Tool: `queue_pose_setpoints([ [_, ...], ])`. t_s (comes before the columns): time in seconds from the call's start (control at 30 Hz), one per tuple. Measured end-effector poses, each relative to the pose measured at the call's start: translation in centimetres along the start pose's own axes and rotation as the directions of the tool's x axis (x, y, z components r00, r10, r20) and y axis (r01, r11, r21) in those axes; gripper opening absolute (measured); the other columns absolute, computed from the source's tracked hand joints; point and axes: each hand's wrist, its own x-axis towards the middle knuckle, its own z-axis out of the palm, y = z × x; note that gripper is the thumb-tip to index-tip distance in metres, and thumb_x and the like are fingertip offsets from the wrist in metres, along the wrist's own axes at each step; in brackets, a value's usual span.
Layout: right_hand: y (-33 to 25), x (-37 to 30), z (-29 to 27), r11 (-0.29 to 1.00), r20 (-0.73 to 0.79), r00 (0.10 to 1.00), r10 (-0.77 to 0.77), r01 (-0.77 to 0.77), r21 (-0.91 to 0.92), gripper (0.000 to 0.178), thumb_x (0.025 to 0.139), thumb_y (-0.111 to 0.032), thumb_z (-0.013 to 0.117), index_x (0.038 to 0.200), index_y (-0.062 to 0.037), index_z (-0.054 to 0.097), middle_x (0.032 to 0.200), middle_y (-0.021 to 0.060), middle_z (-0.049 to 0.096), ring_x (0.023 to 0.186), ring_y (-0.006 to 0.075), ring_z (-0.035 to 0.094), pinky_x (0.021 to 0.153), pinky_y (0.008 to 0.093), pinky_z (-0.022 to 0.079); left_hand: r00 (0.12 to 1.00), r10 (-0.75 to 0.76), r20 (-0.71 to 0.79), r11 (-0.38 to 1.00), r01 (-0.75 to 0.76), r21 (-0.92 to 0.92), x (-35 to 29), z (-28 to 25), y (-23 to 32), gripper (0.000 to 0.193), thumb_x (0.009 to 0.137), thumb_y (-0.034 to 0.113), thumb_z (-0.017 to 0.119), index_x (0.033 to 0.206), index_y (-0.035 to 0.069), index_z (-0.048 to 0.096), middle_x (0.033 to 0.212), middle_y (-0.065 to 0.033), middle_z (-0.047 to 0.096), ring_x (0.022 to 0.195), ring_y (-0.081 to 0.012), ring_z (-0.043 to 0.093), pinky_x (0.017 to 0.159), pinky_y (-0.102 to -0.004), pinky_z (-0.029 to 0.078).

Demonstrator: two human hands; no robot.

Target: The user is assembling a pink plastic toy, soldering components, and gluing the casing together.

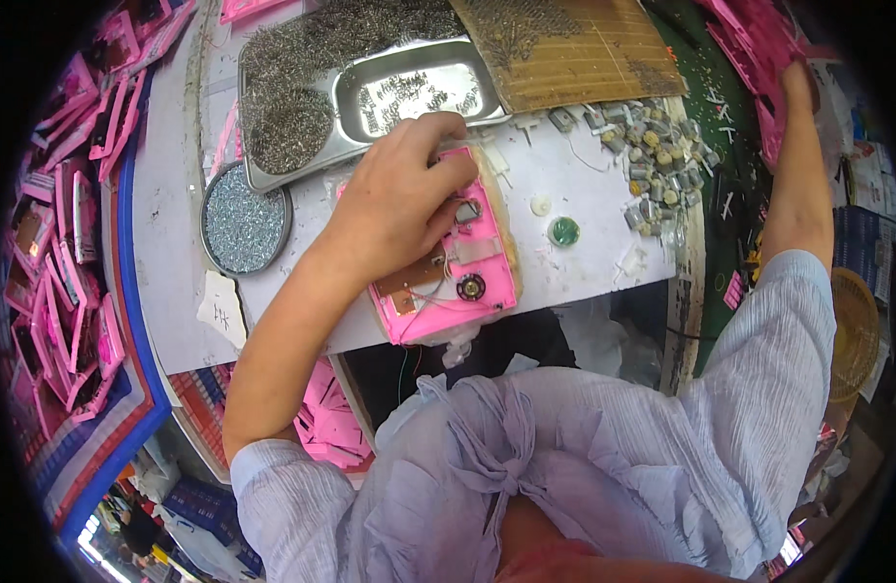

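Pink plastic housing (pixel 485 229) sits mid-frame, left hand (pixel 399 189) curled over its upper part. Speaker (pixel 471 287) and circuit board (pixel 407 283) already in, no cover on yet. Right hand (pixel 798 87)'s upper right at pink shells (pixel 749 53); can't tell either grip.

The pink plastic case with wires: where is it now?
Centred in the head view, the pink case lies on the white table, under the left hand.
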Motion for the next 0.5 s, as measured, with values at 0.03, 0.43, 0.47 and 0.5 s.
queue_pose_setpoints([
  [0.03,-5.8,-2.0,-0.9,0.999,0.023,1.000,-0.016,0.015,0.039,0.070,0.088,-0.057,0.062,0.147,-0.0194,0.054,0.148,0.0196,0.058,0.131,0.0418,0.059,0.109,0.0529,0.048,0.999,-0.044,0.016,0.998,0.043,0.035,-0.6,-1.1,0.6,0.037,0.071,0.003,0.082,0.103,0.008,0.064,0.127,-0.0156,0.057,0.106,-0.0350,0.061,0.088,-0.0444,0.053],
  [0.43,-8.7,-12.6,1.0,0.872,0.200,0.926,0.319,-0.370,0.319,0.060,0.103,-0.045,0.041,0.153,-0.0125,0.048,0.144,0.0216,0.061,0.134,0.0425,0.058,0.111,0.0563,0.044,0.870,-0.430,-0.243,0.878,0.466,0.112,-13.6,-7.5,2.6,0.035,0.078,-0.001,0.073,0.112,0.001,0.065,0.124,-0.0189,0.061,0.113,-0.0342,0.062,0.097,-0.0416,0.051],
  [0.47,-5.1,-10.8,0.3,0.931,0.167,0.949,0.267,-0.299,0.209,0.059,0.104,-0.046,0.035,0.151,-0.0126,0.051,0.145,0.0208,0.060,0.135,0.0422,0.057,0.112,0.0567,0.043,0.864,-0.429,-0.265,0.882,0.464,0.086,-14.2,-7.1,2.3,0.033,0.079,-0.001,0.073,0.111,0.001,0.066,0.122,-0.0185,0.062,0.111,-0.0337,0.063,0.096,-0.0416,0.051],
  [0.5,-2.0,-9.4,-0.4,0.919,0.129,0.940,0.315,-0.336,0.205,0.059,0.105,-0.046,0.032,0.149,-0.0127,0.053,0.145,0.0194,0.061,0.135,0.0417,0.057,0.112,0.0557,0.043,0.858,-0.429,-0.283,0.885,0.463,0.060,-14.6,-6.8,2.1,0.031,0.079,-0.002,0.073,0.110,0.000,0.066,0.120,-0.0181,0.063,0.110,-0.0332,0.063,0.096,-0.0415,0.051],
])
